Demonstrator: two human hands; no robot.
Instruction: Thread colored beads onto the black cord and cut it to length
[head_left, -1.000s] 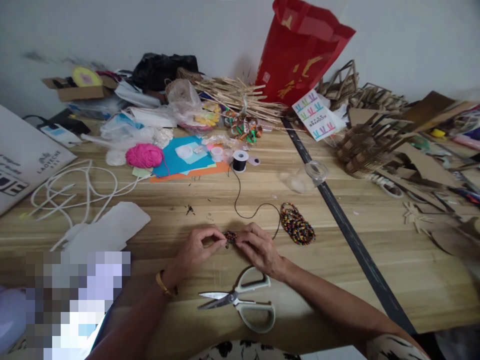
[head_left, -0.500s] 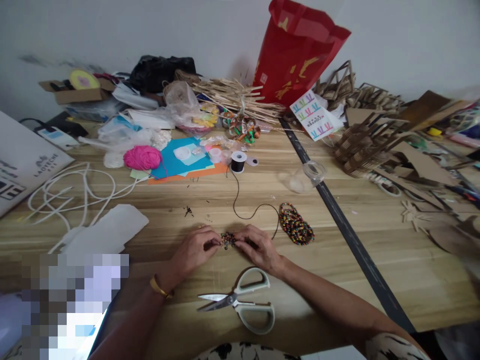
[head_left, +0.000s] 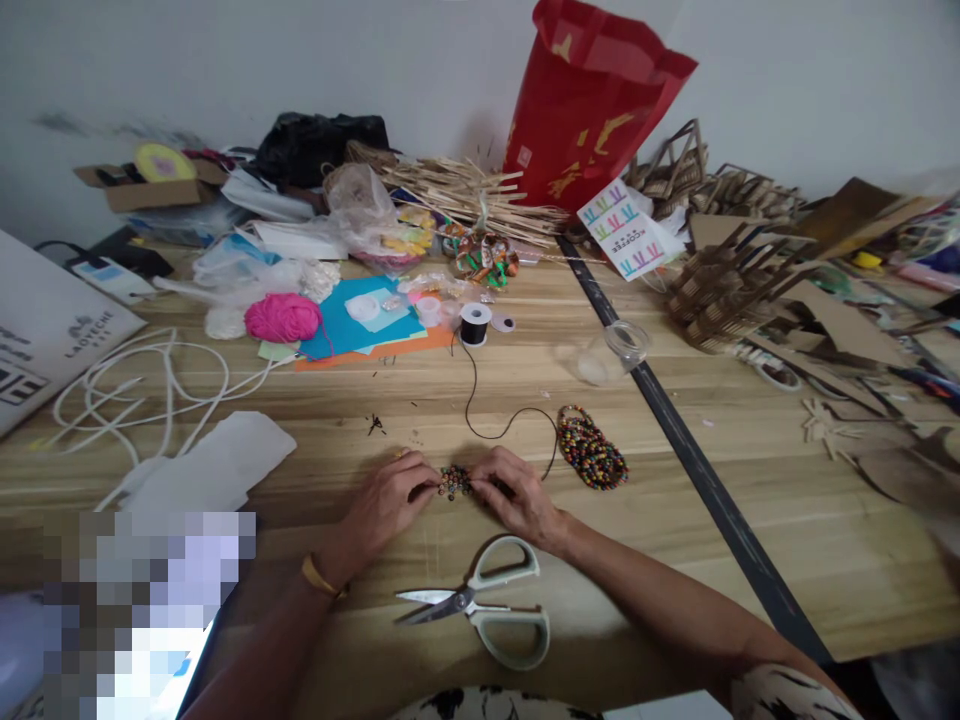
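Note:
A small cluster of multicoloured beads (head_left: 454, 482) lies between my hands at the middle of the table. My left hand (head_left: 390, 492) pinches its left edge, thumb and forefinger together. On the opposite edge my right hand (head_left: 521, 500) is closed in a similar pinch; the fingertips are partly hidden. Black cord (head_left: 517, 410) curves from a spool (head_left: 475, 325) down behind my right hand, where its end is lost from sight. Right of that hand rests a coiled heap of strung beads (head_left: 592, 450). Scissors with pale handles (head_left: 472, 600) lie partly open below the hands.
A pink yarn ball (head_left: 283, 317) and blue paper (head_left: 360, 335) sit behind, left of the spool. White cable (head_left: 169, 370) loops at the left. A clear round container (head_left: 626, 342), woven baskets (head_left: 720, 295) and a red bag (head_left: 592, 110) stand toward the back right.
The view shifts very slightly. Both hands stay at the bead cluster with only tiny finger movement; the cord, spool and scissors keep their places.

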